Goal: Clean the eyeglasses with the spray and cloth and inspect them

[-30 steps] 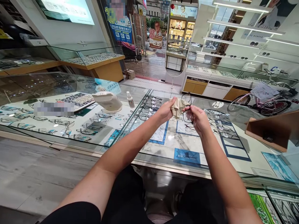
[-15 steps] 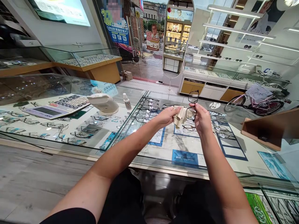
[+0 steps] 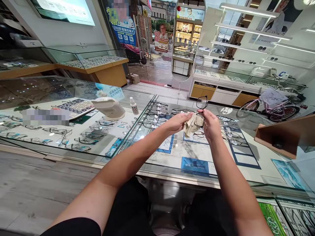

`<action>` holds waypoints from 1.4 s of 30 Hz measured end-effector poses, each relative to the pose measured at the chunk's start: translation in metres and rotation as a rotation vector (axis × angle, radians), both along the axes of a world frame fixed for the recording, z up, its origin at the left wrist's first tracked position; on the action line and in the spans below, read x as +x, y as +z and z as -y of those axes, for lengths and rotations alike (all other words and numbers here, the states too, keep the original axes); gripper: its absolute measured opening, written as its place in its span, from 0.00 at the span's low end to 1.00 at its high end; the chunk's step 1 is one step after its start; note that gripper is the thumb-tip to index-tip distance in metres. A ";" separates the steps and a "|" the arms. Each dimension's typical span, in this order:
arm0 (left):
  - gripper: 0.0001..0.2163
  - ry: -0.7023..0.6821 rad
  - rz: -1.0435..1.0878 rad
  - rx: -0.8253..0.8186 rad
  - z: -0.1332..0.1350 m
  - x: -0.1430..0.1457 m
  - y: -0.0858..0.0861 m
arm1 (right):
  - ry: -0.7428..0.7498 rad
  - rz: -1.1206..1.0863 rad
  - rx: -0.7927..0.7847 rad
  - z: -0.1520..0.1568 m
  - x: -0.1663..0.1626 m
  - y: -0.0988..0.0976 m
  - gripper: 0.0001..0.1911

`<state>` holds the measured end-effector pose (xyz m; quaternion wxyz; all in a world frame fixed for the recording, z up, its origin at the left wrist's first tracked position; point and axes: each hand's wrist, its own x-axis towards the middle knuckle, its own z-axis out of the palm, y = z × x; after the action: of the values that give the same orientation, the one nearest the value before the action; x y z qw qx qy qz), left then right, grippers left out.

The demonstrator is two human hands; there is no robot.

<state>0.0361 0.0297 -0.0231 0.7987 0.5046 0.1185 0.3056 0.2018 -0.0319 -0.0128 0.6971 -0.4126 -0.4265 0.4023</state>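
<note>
Above the glass counter, my right hand [image 3: 211, 124] is closed on a pair of black-framed glasses [image 3: 202, 102], gripping it near the middle with one lens above and one below the fingers. My left hand [image 3: 178, 123] pinches a beige cloth [image 3: 188, 128] between thumb and fingers. The cloth lies beside and behind the lower lens; whether it presses on the lens I cannot tell. Both hands are close together, fingertips a short gap apart.
Rows of glasses [image 3: 157, 109] lie under the counter glass [image 3: 169, 165]. A small white spray bottle [image 3: 134, 106], a white device [image 3: 109, 108] and a calculator [image 3: 76, 108] stand to the left. A wooden stand [image 3: 278, 137] is at the right, with a bicycle [image 3: 269, 105] beyond.
The glasses have shifted slightly left and down in my right hand, towards the cloth. The cloth now overlaps the lower lens. My left hand has barely moved.
</note>
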 end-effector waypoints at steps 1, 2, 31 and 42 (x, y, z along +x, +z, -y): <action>0.27 -0.003 0.003 0.003 0.001 0.000 0.000 | 0.012 -0.004 -0.009 0.000 -0.001 0.000 0.21; 0.27 -0.003 0.005 0.005 0.002 0.001 0.000 | 0.026 -0.011 -0.018 0.001 -0.003 -0.001 0.21; 0.29 -0.001 -0.074 0.054 0.017 -0.003 0.006 | 0.031 -0.101 -0.106 0.001 -0.016 -0.005 0.21; 0.30 0.038 -0.109 0.035 0.014 0.003 -0.008 | -0.015 -0.055 -0.090 -0.003 -0.011 -0.009 0.24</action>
<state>0.0391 0.0158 -0.0308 0.7761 0.5321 0.1660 0.2948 0.1905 -0.0289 -0.0218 0.6923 -0.4358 -0.3853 0.4270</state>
